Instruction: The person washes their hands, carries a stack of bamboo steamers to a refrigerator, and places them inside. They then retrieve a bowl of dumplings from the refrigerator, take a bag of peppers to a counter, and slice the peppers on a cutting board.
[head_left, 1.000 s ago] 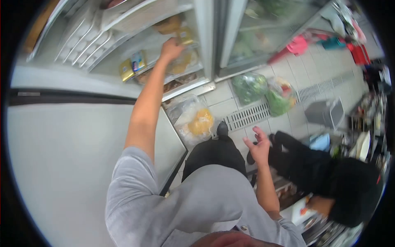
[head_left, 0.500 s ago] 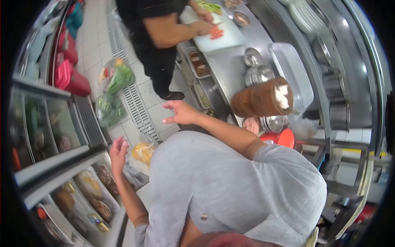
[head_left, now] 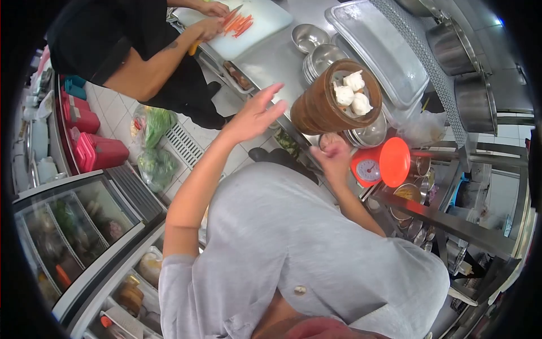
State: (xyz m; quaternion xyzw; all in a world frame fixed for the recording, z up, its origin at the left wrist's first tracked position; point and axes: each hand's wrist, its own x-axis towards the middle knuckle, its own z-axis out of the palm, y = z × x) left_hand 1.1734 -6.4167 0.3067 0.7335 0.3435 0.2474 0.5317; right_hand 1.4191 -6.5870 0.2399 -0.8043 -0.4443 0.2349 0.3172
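Note:
A tall stack of round bamboo steamers (head_left: 313,107) stands on the steel counter (head_left: 270,66), with several white buns (head_left: 360,104) in the top one. My left hand (head_left: 254,116) is raised to the left of the stack, fingers apart, holding nothing. My right hand (head_left: 333,155) is just below the stack's near side, slightly blurred, with its fingers apart and nothing seen in them. Neither hand clearly touches the steamers. Right of my right hand sits an orange scale (head_left: 368,168) with an orange round plate (head_left: 394,162).
A co-worker (head_left: 135,56) in black cuts orange strips (head_left: 239,25) on a white board (head_left: 262,28). Metal bowls (head_left: 310,38) and a clear plastic tub (head_left: 378,51) surround the steamers. Vegetable bags (head_left: 157,166) lie on the floor; a glass-topped fridge (head_left: 73,226) stands at left.
The view has turned toward the counter. My left hand has moved from above the fridge side to beside the steamers, and my right hand has come down to their near side.

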